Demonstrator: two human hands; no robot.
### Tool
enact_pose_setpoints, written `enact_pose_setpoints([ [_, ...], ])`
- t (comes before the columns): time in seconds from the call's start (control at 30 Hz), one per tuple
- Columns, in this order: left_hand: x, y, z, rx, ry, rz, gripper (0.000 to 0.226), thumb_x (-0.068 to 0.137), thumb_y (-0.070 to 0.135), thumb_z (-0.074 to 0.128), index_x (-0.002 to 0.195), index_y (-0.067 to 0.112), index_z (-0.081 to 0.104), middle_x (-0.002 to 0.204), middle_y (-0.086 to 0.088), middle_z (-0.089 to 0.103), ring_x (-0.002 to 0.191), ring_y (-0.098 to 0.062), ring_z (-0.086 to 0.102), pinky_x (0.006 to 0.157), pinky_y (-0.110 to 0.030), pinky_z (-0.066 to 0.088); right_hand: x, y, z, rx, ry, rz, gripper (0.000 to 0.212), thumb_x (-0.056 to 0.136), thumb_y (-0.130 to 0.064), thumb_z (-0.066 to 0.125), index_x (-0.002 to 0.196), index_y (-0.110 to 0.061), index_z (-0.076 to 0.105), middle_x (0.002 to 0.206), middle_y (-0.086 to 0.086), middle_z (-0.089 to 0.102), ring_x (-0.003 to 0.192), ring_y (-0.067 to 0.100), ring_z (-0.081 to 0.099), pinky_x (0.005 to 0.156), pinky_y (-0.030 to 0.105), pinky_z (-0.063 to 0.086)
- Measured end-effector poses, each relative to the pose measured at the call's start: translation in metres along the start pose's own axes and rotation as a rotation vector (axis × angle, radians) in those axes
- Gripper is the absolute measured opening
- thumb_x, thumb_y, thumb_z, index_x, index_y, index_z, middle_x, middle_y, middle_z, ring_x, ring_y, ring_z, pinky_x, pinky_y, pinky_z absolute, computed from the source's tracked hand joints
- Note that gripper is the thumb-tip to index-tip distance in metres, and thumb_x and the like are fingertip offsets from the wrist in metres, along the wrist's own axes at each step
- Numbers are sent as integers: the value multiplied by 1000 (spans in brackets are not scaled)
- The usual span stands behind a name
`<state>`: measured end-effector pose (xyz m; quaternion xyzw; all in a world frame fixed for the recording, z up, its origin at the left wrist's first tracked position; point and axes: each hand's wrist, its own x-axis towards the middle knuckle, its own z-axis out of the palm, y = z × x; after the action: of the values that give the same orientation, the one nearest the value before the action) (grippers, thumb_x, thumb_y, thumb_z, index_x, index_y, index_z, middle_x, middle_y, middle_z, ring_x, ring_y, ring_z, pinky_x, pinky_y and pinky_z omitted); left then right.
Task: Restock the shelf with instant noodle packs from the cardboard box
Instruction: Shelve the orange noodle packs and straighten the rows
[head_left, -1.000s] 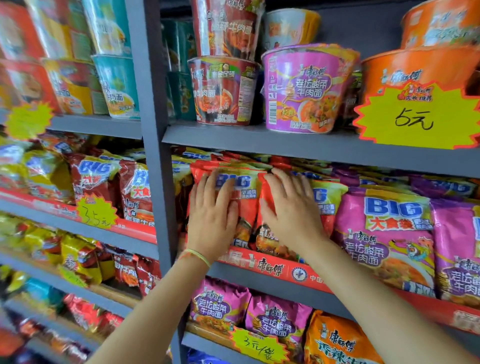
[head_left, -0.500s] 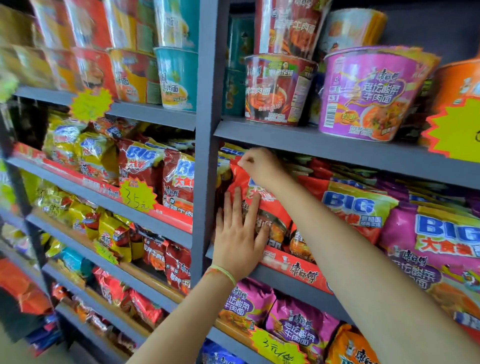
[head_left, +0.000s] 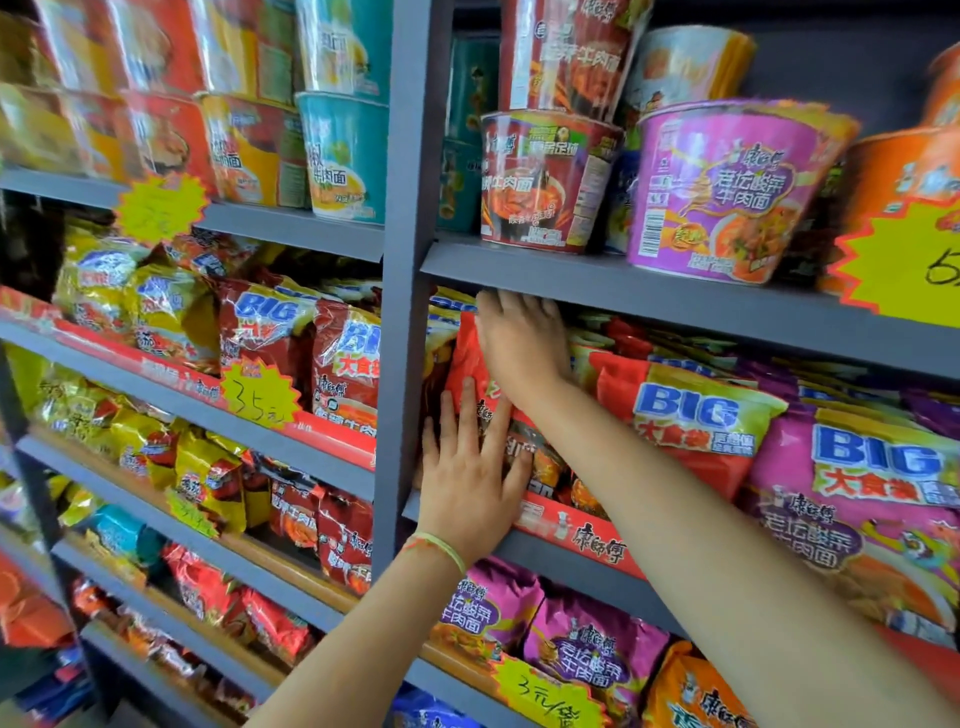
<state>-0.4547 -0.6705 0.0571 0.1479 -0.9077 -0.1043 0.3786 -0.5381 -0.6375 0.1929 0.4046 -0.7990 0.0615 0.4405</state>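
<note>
Grey metal shelving (head_left: 675, 299) is packed with glossy, crinkled foil packs and smooth tapered bowls. A red noodle pack (head_left: 470, 374) is stood at the bay's left end, just beside the upright. The left hand (head_left: 470, 483) is laid flat against its lower face, fingers straight; the right hand (head_left: 519, 348) is curled over its top edge, directly above, holding it.

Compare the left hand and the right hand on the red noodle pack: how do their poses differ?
The left hand lies flat on the red noodle pack's lower front, fingers spread upward; the right hand sits higher, at the pack's top, fingers reaching back under the upper shelf. Only the left wrist wears a band. Both touch the same pack.
</note>
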Motion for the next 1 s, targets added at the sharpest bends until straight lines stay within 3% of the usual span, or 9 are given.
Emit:
enact_pose_setpoints([
  [0.13, 1, 5, -1, 27, 27, -7, 70, 94, 54, 28, 157, 23, 22, 163, -17, 15, 149, -41, 14, 116, -61, 16, -23, 19, 2, 69, -40, -128, 32, 86, -5, 55, 116, -5, 63, 124, 18, 60, 121, 36, 52, 99, 47, 37],
  [0.3, 11, 25, -6, -21, 107, 56, 69, 95, 53, 34, 154, 19, 30, 163, -17, 16, 150, -39, 11, 117, -59, 15, -53, 49, -32, 114, 205, -14, 27, 79, -3, 59, 103, -10, 68, 108, 7, 68, 107, 31, 60, 96, 41, 43],
  [0.37, 17, 37, -6, -43, 123, 111, 69, 96, 55, 34, 155, 20, 27, 163, -17, 16, 151, -37, 10, 118, -58, 15, -69, 70, -40, 120, 223, 104, 22, 78, -3, 60, 96, -11, 69, 103, 9, 69, 102, 34, 62, 92, 42, 42],
  [0.47, 25, 55, -1, -41, 120, 125, 76, 94, 65, 34, 155, 20, 27, 163, -17, 16, 151, -36, 9, 119, -56, 13, -76, 106, -40, 258, 10, 278, 15, 92, -17, 56, 92, -11, 69, 103, 12, 69, 101, 37, 62, 87, 44, 48],
  [0.57, 29, 63, 8, -3, 106, 105, 81, 93, 70, 28, 155, 19, 26, 163, -17, 14, 151, -37, 8, 120, -59, 12, -74, 120, -44, 463, -181, 311, 18, 95, -27, 61, 90, -12, 70, 93, 7, 70, 89, 28, 63, 79, 39, 49],
  [0.67, 29, 63, 13, 13, 100, 105, 81, 93, 71, 25, 157, 21, 22, 164, -16, 10, 152, -36, 4, 120, -59, 10, -70, 120, -44, 515, -162, 296, 12, 94, -21, 61, 87, -13, 68, 86, 2, 68, 84, 23, 61, 77, 38, 49],
  [0.8, 29, 61, 12, 17, 99, 111, 83, 93, 72, 24, 157, 20, 19, 164, -15, 9, 152, -35, 3, 121, -57, 8, -62, 113, -44, 665, -177, 469, 20, 99, -15, 53, 80, -12, 57, 74, 0, 55, 76, 22, 53, 70, 34, 40],
  [0.93, 28, 61, 11, 26, 101, 113, 85, 91, 74, 26, 157, 20, 20, 164, -16, 11, 152, -36, 5, 121, -57, 8, -61, 108, -44, 535, -231, 417, 18, 102, -21, 49, 87, -12, 54, 88, 10, 61, 87, 30, 58, 78, 41, 48],
  [1.0, 27, 63, 7, 16, 130, 121, 83, 92, 71, 28, 156, 18, 22, 164, -15, 14, 152, -35, 7, 120, -57, 9, -70, 109, -49, 217, -112, 284, 14, 98, -24, 56, 100, -11, 61, 100, 13, 66, 95, 34, 62, 82, 43, 51],
])
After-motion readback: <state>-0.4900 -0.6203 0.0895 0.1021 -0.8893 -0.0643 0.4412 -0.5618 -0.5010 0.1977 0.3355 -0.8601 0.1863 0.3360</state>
